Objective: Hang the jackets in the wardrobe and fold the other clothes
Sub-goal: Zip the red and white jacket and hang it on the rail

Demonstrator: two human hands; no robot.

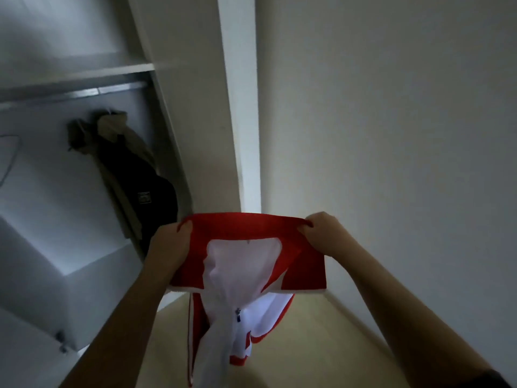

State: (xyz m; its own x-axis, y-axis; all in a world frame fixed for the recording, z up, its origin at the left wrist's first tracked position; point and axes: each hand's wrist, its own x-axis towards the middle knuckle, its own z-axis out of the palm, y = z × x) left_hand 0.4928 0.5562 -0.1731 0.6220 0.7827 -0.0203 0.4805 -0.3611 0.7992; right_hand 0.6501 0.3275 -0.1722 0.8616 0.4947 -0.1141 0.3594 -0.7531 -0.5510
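Left hand (170, 239) and right hand (321, 233) each pinch one end of the jacket (243, 261) collar, taut beside the wardrobe (165, 113); kept level, it should hang evenly.

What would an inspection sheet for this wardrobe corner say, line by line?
Surface: no table seen; pale floor below the hands.
Job's things: red and white jacket, held up by its top red edge and hanging free, not yet on a hanger. The wardrobe rail carries hung jackets, dark and beige.
Clutter: thin wire shape at the left edge, perhaps an empty hanger; too faint to tell.
Grips: left hand and right hand each pinch one end of the red edge.
Cables: nothing seen.
Surroundings: white shelf above the rail, white box unit low in the wardrobe, plain wall on the right.
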